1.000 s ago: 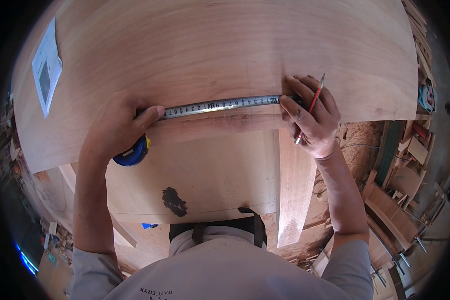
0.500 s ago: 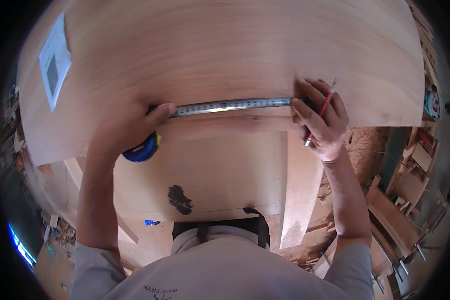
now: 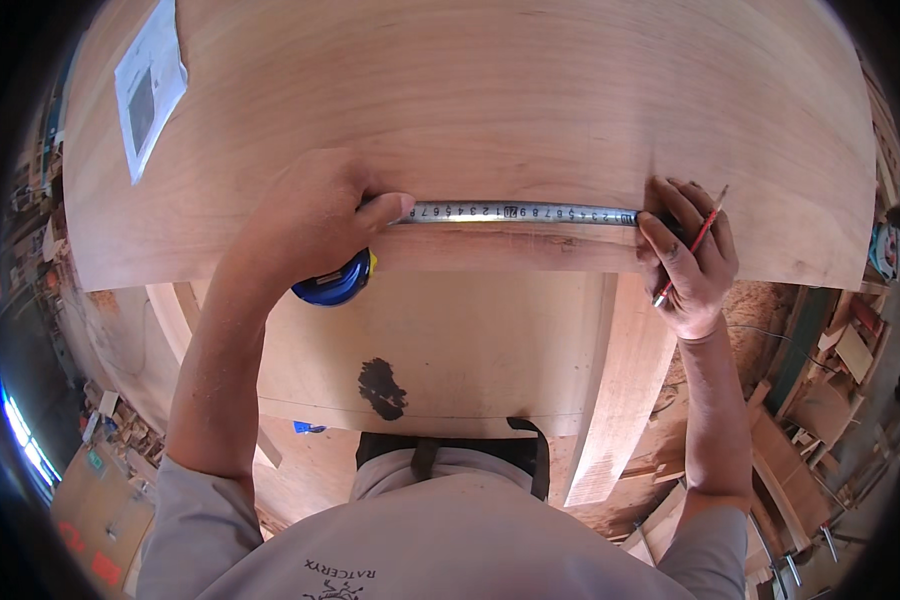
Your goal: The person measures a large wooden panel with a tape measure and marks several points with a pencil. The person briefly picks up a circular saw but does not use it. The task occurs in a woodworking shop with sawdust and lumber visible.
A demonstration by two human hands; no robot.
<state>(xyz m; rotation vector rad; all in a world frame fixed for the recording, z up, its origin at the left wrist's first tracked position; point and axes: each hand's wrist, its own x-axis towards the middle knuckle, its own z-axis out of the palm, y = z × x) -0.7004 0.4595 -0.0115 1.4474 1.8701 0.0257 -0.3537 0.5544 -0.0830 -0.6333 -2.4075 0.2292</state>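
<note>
A steel tape measure's blade point(image 3: 510, 212) lies stretched along the near edge of a large plywood panel point(image 3: 470, 110). My left hand point(image 3: 315, 215) grips it at the left, thumb on the blade, with the blue tape case point(image 3: 332, 285) showing under the palm and hanging over the panel's edge. At the blade's other end, my right hand point(image 3: 692, 265) is closed, its thumb and finger at the blade's tip. A red pencil point(image 3: 703, 238) also sits slantwise between the right hand's fingers. The fingertips of my left hand are partly hidden.
A white printed sheet point(image 3: 150, 95) lies on the panel at far left. Below is a lighter board point(image 3: 470, 340) with a dark stain point(image 3: 382, 388), beside a long wooden plank point(image 3: 620, 390). Timber pieces and clamps point(image 3: 790, 480) stand at right; wood scraps point(image 3: 120, 420) lie at left.
The whole view has shifted and turned slightly, so hands, tape and panel appear farther right. Both hands keep their grip, and the stretched blade looks about the same length.
</note>
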